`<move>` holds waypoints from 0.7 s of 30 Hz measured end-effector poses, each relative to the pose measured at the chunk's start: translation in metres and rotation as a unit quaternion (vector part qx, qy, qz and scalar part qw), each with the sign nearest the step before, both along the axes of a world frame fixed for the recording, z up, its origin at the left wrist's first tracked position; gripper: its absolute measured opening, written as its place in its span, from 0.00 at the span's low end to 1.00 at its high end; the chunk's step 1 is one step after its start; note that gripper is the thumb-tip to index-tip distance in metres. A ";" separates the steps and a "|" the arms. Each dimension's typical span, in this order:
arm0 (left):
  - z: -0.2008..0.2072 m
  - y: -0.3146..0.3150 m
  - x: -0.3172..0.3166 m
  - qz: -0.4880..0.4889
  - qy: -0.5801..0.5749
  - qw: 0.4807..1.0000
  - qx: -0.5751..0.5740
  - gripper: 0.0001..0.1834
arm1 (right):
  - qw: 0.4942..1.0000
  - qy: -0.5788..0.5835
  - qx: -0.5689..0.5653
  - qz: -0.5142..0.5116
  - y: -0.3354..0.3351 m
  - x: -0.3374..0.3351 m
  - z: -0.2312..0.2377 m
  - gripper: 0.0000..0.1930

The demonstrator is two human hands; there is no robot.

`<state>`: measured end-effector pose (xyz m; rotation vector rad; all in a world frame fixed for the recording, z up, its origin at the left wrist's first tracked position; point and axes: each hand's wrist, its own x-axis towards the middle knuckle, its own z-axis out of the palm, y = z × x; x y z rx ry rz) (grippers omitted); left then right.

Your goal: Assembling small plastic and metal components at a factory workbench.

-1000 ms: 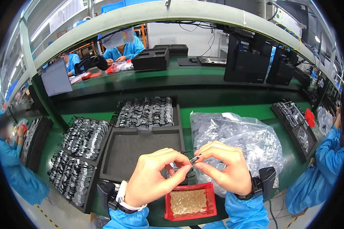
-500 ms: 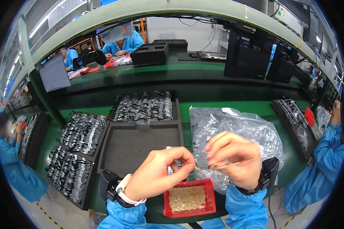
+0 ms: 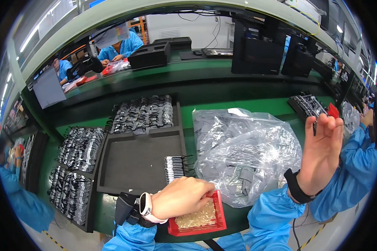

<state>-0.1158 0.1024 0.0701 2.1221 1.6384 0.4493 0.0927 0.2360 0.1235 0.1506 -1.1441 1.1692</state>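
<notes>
My left hand (image 3: 183, 200) reaches over a red tray (image 3: 221, 215) near the table's front edge. Its fingers are closed at the tray's far side; what they may hold is hidden. Small pale yellowish pieces (image 3: 197, 217) fill the tray. My right hand (image 3: 324, 152) is raised at the right, palm showing, fingers stretched upward with the thumb apart. Nothing shows in it. Beyond my left hand, a row of thin metal parts with black wires (image 3: 174, 167) lies along the right side of a dark foam tray (image 3: 134, 157).
Foam trays packed with similar wired metal parts (image 3: 143, 115) stand behind and at left (image 3: 77, 150). A clear plastic bag of grey flat pieces (image 3: 247, 154) covers the table's middle right. Another parts tray (image 3: 308, 104) lies at far right. A blue-sleeved co-worker (image 3: 360, 167) sits close on the right.
My hands have moved apart: the left down to the red tray, the right up and rightward. The thin strip between the right fingers no longer shows. The whole view has shifted, uncovering the metal parts.
</notes>
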 end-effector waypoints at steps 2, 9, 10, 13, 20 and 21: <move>-0.003 0.012 0.007 -0.006 -0.057 0.998 0.025 0.07 | 0.999 0.037 0.005 -0.018 0.000 0.015 -0.001 0.07; -0.045 0.087 0.063 -0.077 0.108 0.990 0.047 0.10 | 0.996 0.066 0.051 0.013 -0.002 0.037 -0.003 0.06; -0.056 0.098 0.069 -0.095 0.127 0.984 0.080 0.10 | 0.996 0.054 0.062 0.027 -0.001 0.037 -0.004 0.05; -0.086 0.117 0.085 -0.082 0.156 0.977 0.122 0.11 | 0.997 0.051 0.057 0.024 -0.002 0.038 -0.003 0.05; -0.083 0.122 0.083 -0.048 0.157 0.979 0.118 0.08 | 0.996 0.067 0.055 0.038 0.006 0.046 -0.007 0.06; -0.079 0.121 0.080 -0.039 0.136 0.984 0.112 0.08 | 0.995 0.074 0.051 0.039 0.007 0.047 -0.006 0.07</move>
